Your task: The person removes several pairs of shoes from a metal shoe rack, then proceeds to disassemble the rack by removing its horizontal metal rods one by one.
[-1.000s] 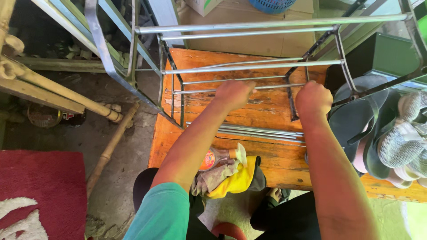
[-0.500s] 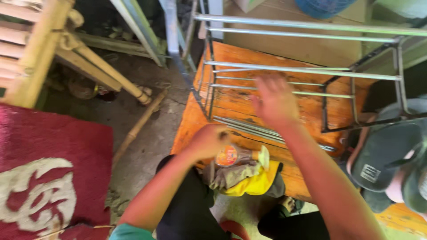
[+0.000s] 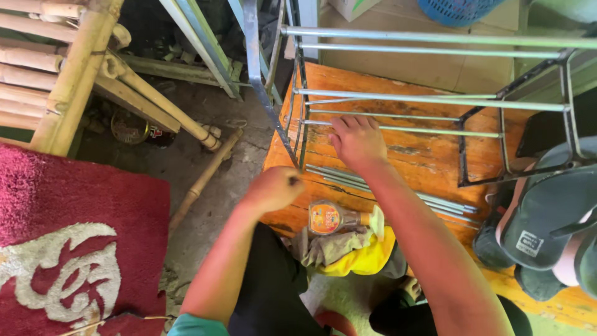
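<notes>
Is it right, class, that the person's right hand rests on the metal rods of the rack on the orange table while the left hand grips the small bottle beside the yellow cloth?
Not quite. In the head view the left hand is a closed fist at the table edge, apart from the bottle. The right hand does rest on the rods, and the bottle does lie by the yellow cloth.

The orange wooden bench [image 3: 410, 155] in front of me carries a metal rack frame [image 3: 435, 99], standing on its top. Just in front of the frame, a bundle of loose metal rods [image 3: 348, 177] lies flat on the boards. Nearer to me than the rods, at the bench edge, are a small bottle [image 3: 333, 218] and a yellow cloth [image 3: 357, 255].
</notes>
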